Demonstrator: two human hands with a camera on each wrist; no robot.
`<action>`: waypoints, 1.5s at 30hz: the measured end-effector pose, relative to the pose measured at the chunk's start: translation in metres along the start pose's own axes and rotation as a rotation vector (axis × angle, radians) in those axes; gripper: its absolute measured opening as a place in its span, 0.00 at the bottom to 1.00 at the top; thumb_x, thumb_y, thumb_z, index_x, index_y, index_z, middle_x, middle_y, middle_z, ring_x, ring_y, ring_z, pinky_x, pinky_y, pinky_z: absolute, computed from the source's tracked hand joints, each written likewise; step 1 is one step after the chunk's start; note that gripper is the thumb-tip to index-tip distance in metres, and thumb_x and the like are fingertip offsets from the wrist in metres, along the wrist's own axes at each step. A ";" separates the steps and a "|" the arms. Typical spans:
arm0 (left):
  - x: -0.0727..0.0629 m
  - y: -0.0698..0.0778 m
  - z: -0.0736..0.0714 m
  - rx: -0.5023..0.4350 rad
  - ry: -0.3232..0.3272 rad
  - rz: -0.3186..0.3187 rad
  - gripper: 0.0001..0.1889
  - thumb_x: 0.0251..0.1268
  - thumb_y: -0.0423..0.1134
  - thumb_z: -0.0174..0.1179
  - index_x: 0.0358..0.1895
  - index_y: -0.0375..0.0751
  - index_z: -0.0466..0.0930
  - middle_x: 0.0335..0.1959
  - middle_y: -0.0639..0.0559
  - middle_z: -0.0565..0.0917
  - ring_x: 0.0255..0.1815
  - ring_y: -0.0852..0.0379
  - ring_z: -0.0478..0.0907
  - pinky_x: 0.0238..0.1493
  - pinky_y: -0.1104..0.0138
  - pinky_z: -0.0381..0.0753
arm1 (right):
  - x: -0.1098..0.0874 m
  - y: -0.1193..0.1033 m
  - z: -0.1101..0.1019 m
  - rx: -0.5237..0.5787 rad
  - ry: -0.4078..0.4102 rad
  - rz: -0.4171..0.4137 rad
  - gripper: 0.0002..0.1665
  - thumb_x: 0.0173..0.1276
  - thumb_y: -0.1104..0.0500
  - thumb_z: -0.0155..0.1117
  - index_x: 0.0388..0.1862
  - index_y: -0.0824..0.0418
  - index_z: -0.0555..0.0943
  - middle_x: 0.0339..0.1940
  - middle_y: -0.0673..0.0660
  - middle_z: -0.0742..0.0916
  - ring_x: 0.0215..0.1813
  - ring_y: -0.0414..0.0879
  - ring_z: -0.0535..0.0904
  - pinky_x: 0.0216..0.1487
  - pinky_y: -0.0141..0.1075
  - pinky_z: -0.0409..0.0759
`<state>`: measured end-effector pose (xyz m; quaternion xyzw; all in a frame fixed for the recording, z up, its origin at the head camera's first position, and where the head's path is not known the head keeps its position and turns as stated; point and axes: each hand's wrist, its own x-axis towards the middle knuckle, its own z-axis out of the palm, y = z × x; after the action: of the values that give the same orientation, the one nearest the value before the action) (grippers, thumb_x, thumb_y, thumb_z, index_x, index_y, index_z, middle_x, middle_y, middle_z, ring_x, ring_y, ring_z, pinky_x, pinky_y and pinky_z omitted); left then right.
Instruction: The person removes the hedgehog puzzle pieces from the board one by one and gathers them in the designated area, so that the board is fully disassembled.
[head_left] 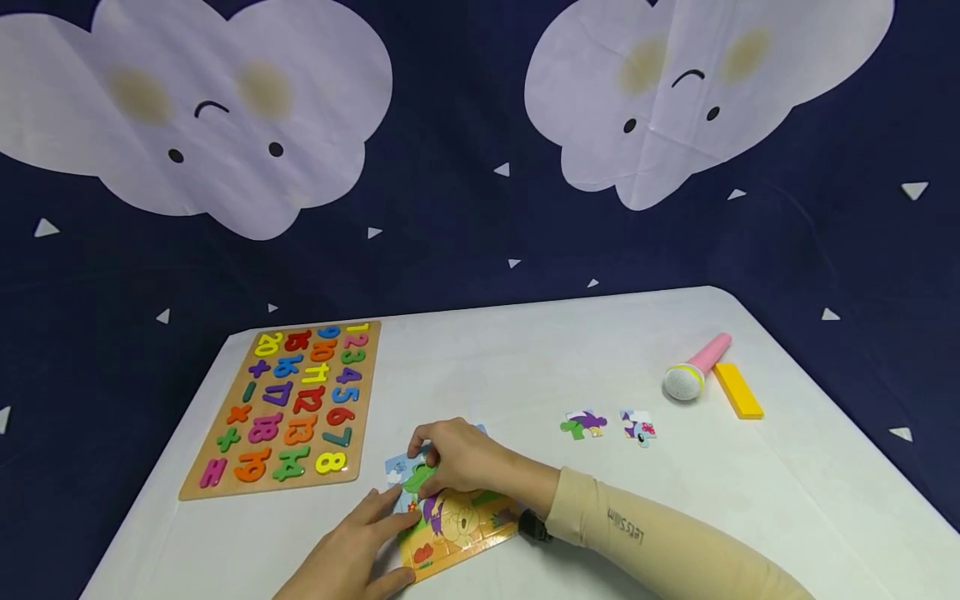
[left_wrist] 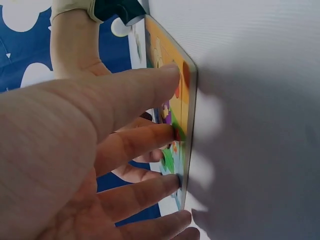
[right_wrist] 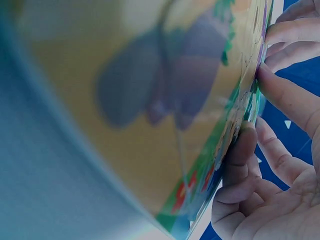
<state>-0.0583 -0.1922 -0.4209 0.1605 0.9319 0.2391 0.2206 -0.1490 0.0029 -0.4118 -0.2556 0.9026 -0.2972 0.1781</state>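
A jigsaw puzzle with a yellow, green and blue picture lies on the white table, partly hidden by the hands. My left hand rests along its left edge, fingers outstretched and fingertips touching the picture; the left wrist view shows the thumb at the same edge. Over the upper part, my right hand has its thumb and bent fingers around a green puzzle piece. Two loose pieces lie to the right: one green and purple, one white and blue.
A wooden number board with colourful numerals and signs lies at the left. On the right side are a pink toy microphone and a yellow block. Behind the table hangs a dark blue cloth with clouds.
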 end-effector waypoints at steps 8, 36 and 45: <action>0.004 0.002 0.002 0.027 -0.004 -0.025 0.29 0.62 0.51 0.78 0.65 0.43 0.86 0.77 0.31 0.73 0.77 0.23 0.69 0.67 0.28 0.77 | 0.001 0.000 -0.001 -0.031 0.004 -0.037 0.24 0.55 0.54 0.90 0.49 0.52 0.88 0.38 0.45 0.86 0.40 0.32 0.77 0.46 0.24 0.80; 0.007 0.011 0.000 0.078 0.051 -0.059 0.22 0.58 0.49 0.81 0.55 0.51 0.90 0.71 0.32 0.78 0.69 0.28 0.79 0.63 0.34 0.84 | -0.008 0.020 -0.022 -0.240 0.081 -0.167 0.23 0.60 0.52 0.86 0.54 0.54 0.92 0.50 0.47 0.89 0.47 0.35 0.80 0.52 0.30 0.84; 0.008 0.009 0.000 0.070 0.053 -0.076 0.25 0.55 0.54 0.83 0.55 0.54 0.89 0.71 0.34 0.78 0.67 0.29 0.80 0.61 0.35 0.85 | -0.018 0.046 -0.039 -0.170 0.085 -0.138 0.24 0.60 0.52 0.86 0.54 0.54 0.92 0.51 0.47 0.89 0.50 0.39 0.83 0.57 0.36 0.85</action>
<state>-0.0634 -0.1810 -0.4187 0.1264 0.9506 0.2021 0.1990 -0.1693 0.0629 -0.4079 -0.3188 0.9114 -0.2416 0.0966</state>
